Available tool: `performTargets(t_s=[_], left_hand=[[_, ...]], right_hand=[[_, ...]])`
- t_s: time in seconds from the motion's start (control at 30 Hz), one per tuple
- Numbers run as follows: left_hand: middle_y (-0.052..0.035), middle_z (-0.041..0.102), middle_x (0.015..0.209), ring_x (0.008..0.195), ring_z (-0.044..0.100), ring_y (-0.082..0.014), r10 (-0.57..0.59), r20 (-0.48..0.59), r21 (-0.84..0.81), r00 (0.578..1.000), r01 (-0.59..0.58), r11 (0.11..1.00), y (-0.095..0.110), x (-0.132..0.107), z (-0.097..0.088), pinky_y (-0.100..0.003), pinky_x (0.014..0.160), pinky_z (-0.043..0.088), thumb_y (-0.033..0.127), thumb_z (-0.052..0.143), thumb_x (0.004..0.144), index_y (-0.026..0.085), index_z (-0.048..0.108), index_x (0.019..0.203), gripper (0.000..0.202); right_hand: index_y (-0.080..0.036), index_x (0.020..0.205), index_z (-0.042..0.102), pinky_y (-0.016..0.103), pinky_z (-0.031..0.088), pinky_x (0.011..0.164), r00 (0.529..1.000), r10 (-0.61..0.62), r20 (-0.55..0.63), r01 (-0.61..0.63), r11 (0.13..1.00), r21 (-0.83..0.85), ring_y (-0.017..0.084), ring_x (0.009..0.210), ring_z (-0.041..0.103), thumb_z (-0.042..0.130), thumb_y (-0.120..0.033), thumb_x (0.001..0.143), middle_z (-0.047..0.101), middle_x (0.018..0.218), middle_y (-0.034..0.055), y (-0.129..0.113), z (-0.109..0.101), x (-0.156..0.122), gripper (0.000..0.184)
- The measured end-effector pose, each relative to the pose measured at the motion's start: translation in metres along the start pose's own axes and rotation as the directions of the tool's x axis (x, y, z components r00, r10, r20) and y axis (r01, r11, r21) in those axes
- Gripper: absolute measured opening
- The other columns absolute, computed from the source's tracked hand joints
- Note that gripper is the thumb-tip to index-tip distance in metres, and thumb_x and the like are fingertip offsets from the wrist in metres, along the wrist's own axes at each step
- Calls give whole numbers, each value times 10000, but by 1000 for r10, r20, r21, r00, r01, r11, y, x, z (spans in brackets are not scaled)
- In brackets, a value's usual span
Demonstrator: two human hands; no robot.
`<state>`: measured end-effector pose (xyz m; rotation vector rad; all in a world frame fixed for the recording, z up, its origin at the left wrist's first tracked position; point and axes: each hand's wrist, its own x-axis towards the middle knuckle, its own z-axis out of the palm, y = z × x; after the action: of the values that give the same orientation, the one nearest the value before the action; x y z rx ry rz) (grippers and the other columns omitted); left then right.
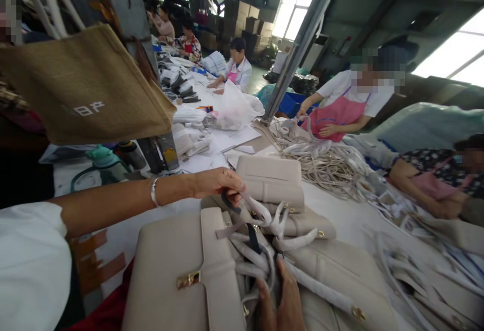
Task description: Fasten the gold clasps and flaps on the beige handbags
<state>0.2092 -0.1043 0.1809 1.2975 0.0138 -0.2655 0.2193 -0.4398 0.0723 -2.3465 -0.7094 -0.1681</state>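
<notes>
My left hand [223, 183], closed in a pinch, grips a thin beige strap [254, 205]; a dark strip hangs just below the fingers. My right hand [282, 298] is low in the middle, fingers stretched apart beside wrapped bag handles [264, 265]. I cannot tell whether it presses on them. Closest to me lies a beige handbag [170, 265] with a gold clasp [188, 280]. Behind the handles are further beige bags, including one upper bag [269, 177] and a larger one on the right [340, 280]. Another dark strip [252, 238] lies among the handles.
A brown cloth bag [91, 89] hangs at upper left by a metal post [130, 28]. A second post [298, 43] rises mid-table. Beyond are a white plastic bag [236, 106], a heap of straps [325, 169] and several people in aprons. A green bottle [104, 162] stands left.
</notes>
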Motion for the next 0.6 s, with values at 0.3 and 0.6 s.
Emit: performTargets(t_s=[0.3,0.6], left_hand=[[-109,638,1058,962,618,-197,170,-56,-38,984,-172,984,9,24,15,-321,866,468,437,568,849,120,598,946,332],[-118,431,1397,1281,397,-264,347,-122,804,930,-113,584,-77,4,3,-420,1087,323,317,574,827,180,412,1353,568]], right_hand=[[-194,1009,613,386,428,758,944,-209,254,286,904,-318,254,858,573,460,-367,927,640,906,83,-60,24,70,245],[-228,997,609,337,474,843,987,-105,-119,127,971,201,200,940,612,483,-266,914,668,964,39,-67,0,2,156]])
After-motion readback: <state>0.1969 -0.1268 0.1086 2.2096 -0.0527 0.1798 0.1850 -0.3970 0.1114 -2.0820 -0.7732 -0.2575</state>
